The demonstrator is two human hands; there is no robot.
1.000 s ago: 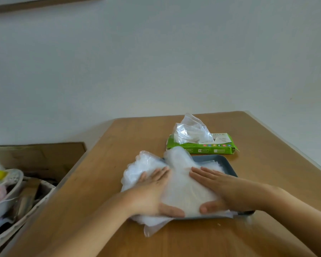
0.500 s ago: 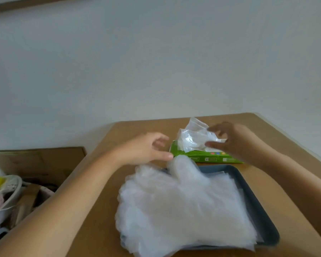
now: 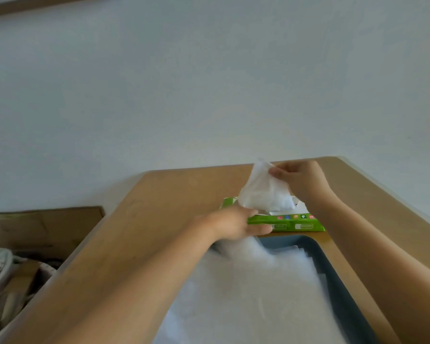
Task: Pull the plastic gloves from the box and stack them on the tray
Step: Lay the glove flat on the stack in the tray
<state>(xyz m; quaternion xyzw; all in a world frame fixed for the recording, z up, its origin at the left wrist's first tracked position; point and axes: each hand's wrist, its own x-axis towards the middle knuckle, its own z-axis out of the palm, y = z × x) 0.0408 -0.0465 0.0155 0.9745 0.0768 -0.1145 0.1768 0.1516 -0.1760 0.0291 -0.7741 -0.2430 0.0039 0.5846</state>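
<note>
While the right hand (image 3: 301,180) pinches the top of a thin plastic glove (image 3: 263,192) between thumb and fingertips, directly above the box (image 3: 291,222), the glove hangs below it as a crumpled, nearly upright cone. Its lower end seems to meet the opening in the top of the box, so it is probably not yet free.

The green box lies flat on the tabletop (image 3: 159,219), with its long side running left to right. The left hand (image 3: 233,223) covers the left end of the box, thumb along the near face. It is blurred, so I cannot tell whether it grips the box or only presses it down.

Just on the near side of the box, toward the person, sits the dark tray (image 3: 333,264). A hazy white stack of gloves (image 3: 246,294) lies on the tray and spills over its left edge.

The glove's long axis runs straight up from the box, and the right hand alone holds it. The coming move likely needs more lift away from the box, then a carry toward the person to lay the glove on the stack.
</note>
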